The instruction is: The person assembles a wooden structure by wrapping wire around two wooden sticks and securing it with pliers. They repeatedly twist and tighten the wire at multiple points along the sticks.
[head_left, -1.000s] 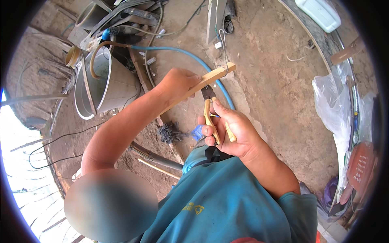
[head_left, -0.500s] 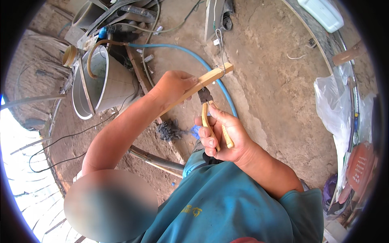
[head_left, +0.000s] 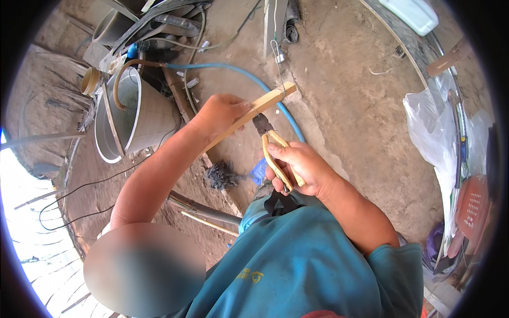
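Observation:
My left hand (head_left: pixel 220 114) grips a pale wooden stick (head_left: pixel 268 102) near its middle and holds it slanting up to the right. A thin wire (head_left: pixel 277 50) runs from the stick's far end toward the top of the view. My right hand (head_left: pixel 299 169) is closed round the yellow handles of a pair of pliers (head_left: pixel 275 156). The dark jaws of the pliers point up, just beneath the stick and next to my left hand. Whether the jaws touch the stick cannot be told.
A white bucket (head_left: pixel 135 114) lies tilted at the left among pipes and scrap. A blue hose (head_left: pixel 238 71) curves over the dirt floor (head_left: pixel 350 95). A white plastic bag (head_left: pixel 429 132) sits at the right, a black tuft (head_left: pixel 220 175) and a metal pipe (head_left: pixel 204 209) below my arms.
Both hands, the stick and the pliers have shifted slightly to the left in view. The grips are the same.

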### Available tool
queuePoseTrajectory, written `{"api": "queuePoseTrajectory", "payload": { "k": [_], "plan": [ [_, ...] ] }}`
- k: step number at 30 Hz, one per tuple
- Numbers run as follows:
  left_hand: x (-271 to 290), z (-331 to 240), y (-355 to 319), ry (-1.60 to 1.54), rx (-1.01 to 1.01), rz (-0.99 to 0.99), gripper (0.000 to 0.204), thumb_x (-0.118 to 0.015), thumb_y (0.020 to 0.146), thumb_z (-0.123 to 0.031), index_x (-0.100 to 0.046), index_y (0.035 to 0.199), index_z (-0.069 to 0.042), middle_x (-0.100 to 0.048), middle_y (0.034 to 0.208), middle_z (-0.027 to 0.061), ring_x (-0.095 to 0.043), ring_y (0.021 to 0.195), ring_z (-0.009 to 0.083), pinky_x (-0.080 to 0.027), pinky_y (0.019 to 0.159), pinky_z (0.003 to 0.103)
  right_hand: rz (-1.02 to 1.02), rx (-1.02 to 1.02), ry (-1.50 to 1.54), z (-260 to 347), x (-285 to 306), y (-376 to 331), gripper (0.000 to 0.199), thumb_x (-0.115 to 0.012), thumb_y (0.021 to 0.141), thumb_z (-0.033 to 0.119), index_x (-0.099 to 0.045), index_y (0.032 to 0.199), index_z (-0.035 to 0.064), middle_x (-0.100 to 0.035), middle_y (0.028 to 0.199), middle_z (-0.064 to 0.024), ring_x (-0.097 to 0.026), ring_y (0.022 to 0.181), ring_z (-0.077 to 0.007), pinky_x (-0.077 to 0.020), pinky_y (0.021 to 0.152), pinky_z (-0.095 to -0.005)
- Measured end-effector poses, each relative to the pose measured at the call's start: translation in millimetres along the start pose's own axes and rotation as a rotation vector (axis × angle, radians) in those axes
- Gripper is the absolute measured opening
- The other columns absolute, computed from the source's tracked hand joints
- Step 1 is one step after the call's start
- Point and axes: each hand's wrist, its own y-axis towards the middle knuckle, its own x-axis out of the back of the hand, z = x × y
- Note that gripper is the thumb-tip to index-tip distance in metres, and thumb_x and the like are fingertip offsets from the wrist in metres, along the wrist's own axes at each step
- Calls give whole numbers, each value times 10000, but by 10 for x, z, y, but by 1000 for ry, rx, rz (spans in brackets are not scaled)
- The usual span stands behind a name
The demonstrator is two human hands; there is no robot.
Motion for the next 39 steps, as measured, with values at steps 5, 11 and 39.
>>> {"api": "queuePoseTrajectory", "payload": {
  "k": [5,11,39],
  "plan": [
    [-13,16,13,19,-19,11,345,-614,1105,-287,-694,1247,17,-717,903,46,-677,697,121,-520,552,267,200,-169,506,106,-23,-91,398,-625,1074,419,-592,1183,38,-633,790,-68,-585,505,-169,-448,430,-354],
    [-8,22,-4,31,-23,41,362,-619,1102,-301,-689,1250,21,-721,914,53,-685,712,124,-521,555,270,-131,-29,-325,-176,104,-57,315,-545,1119,369,-558,1154,56,-619,762,-74,-568,474,-160,-467,410,-341],
    [-42,21,371,-103,-161,200,257,-632,1090,-272,-716,1182,-47,-713,853,35,-651,604,135,-466,475,260,-1932,512,-1491,800,1541,-2900,346,-786,948,338,-767,1180,83,-660,1027,-215,-695,913,-383,-553,805,-483]
  ]
}}
